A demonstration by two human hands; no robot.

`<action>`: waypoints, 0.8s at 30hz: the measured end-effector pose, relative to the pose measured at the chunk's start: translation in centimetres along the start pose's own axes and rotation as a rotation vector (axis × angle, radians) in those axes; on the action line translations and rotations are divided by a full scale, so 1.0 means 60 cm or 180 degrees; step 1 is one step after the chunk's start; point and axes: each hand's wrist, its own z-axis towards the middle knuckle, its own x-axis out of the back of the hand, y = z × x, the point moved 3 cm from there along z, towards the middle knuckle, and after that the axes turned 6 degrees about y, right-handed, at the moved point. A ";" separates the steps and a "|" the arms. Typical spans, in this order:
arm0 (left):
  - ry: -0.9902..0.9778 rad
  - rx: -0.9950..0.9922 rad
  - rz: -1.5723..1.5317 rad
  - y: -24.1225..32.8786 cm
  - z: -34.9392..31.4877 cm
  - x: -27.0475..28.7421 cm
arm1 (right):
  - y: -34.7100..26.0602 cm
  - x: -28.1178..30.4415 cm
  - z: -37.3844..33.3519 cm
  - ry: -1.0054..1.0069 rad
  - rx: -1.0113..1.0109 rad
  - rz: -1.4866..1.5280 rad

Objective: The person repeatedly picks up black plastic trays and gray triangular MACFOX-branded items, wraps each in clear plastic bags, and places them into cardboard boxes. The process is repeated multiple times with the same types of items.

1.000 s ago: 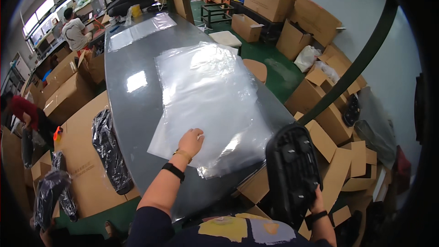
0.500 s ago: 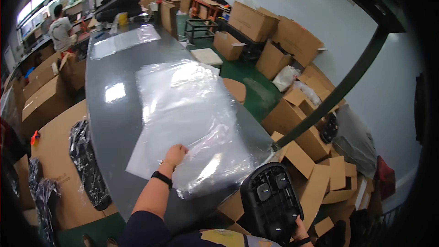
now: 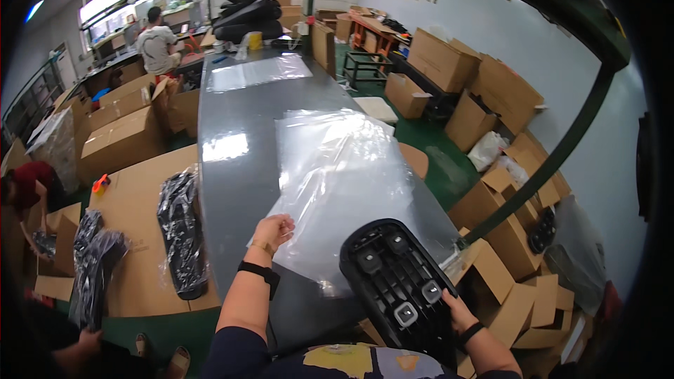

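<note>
My right hand [image 3: 460, 312] grips the edge of a long black moulded plastic part [image 3: 400, 281] with rounded ends, ribs and several square fittings. The part is tilted, partly over the table's near right corner, and its lower end is cut off by my body. My left hand [image 3: 274, 231] is at the left edge of a stack of clear plastic bags [image 3: 344, 168]. Its fingers are curled together, seemingly pinching the edge of a bag, though the clear film makes the contact hard to see.
The bags lie on a long dark grey table [image 3: 239, 116]. Cardboard on the left bears black parts wrapped in plastic [image 3: 181, 231] and an orange tape dispenser [image 3: 101, 184]. Open cartons [image 3: 502, 274] crowd the right, beside a green post [image 3: 554, 161]. Other people work at left.
The black part has moved left and farther over the table, its top tilting left. My left hand has drawn back toward the bags' left edge. The view has turned left.
</note>
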 end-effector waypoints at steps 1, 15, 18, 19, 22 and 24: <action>-0.0213 0.0127 -0.0721 0.010 0.015 0.041 | -0.007 -0.004 0.028 -0.0011 -0.0325 -0.0470; 0.1616 -0.1916 -0.3095 0.215 -0.303 0.537 | -0.083 -0.452 0.212 -0.1542 -0.0701 -0.2537; 0.1065 -0.3561 -0.2665 0.196 -0.458 0.683 | -0.078 -0.489 0.231 -0.1689 -0.0586 -0.2950; 0.0823 -0.3836 -0.2878 0.199 -0.506 0.665 | -0.075 -0.479 0.256 -0.1739 -0.0450 -0.3129; 0.2400 -0.3488 -0.2471 0.184 -0.571 0.519 | -0.126 -0.495 0.253 -0.1669 0.0546 -0.3783; 0.2138 -0.3066 -0.1038 0.114 -0.532 0.495 | -0.191 -0.508 0.216 -0.1787 0.2351 -0.4144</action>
